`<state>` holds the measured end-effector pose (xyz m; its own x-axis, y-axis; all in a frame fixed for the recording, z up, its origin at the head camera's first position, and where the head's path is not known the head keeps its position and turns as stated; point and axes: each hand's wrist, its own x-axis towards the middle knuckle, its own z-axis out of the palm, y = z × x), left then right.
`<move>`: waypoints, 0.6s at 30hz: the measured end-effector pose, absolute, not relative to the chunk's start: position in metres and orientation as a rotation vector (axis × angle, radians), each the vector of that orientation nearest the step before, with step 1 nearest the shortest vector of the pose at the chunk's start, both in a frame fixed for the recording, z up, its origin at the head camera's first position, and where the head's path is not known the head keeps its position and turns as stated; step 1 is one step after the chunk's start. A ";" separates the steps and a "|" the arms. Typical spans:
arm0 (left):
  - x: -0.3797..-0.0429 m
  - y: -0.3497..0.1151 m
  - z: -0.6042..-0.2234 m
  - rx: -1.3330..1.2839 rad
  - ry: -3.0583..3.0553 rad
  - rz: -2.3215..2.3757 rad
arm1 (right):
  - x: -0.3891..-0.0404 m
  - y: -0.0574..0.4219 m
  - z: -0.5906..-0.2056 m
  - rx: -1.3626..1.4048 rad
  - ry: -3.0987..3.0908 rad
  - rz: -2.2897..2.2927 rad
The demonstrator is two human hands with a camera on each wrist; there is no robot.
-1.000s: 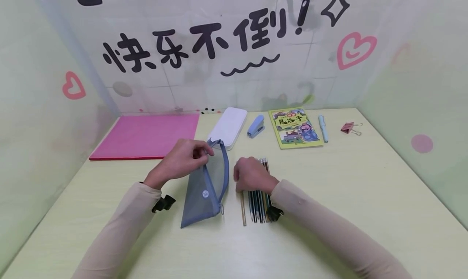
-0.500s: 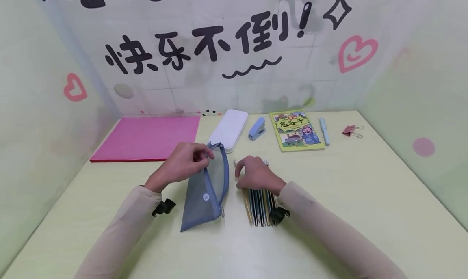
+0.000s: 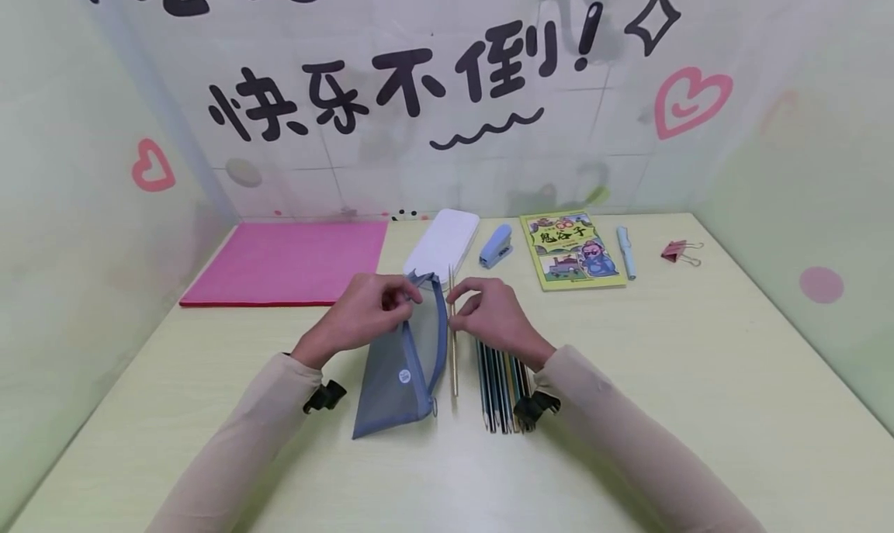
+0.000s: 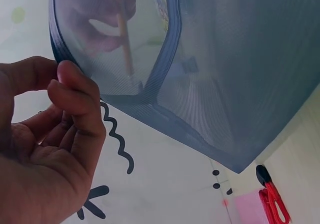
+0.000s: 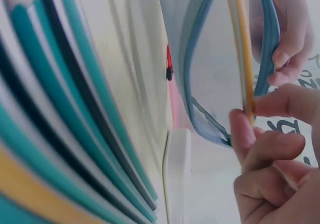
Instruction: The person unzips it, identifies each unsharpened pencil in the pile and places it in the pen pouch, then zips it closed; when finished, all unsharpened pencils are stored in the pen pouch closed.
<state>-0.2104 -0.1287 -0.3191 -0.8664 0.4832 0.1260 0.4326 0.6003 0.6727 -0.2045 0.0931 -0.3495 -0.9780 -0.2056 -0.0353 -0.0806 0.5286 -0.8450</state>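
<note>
A blue-grey mesh zip pouch [image 3: 387,389] stands tilted on the table, its zipped mouth gaping toward the right. My left hand [image 3: 370,308] pinches the upper edge of that mouth between thumb and finger. Just right of the opening, my right hand [image 3: 499,316] holds a yellow pencil [image 3: 454,370] in its fingertips, roughly lengthwise to the pouch. In the left wrist view the pencil [image 4: 124,43] shows through the mesh. Beneath my right hand lies a row of dark green, black and yellow pencils [image 3: 494,397], partly hidden by the hand and wrist.
Behind the pouch lie a pink folder [image 3: 286,265] and a white case [image 3: 443,242]. Farther right along the back are a blue stapler [image 3: 496,246], a yellow comic-style book [image 3: 573,250], a light blue pen [image 3: 625,252] and a pink binder clip [image 3: 674,251].
My right hand has picked the yellow pencil up from the left side of the row and brought it to the pouch mouth. My left hand keeps its hold on the pouch edge.
</note>
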 end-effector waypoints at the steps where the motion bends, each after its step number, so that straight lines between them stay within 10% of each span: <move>1: -0.210 -0.128 -0.319 0.781 2.747 1.131 | -0.205 0.092 -0.349 -0.245 2.629 -1.481; 18: -0.213 -0.125 -0.323 0.735 2.773 1.231 | -0.193 0.066 -0.357 -0.309 2.517 -1.728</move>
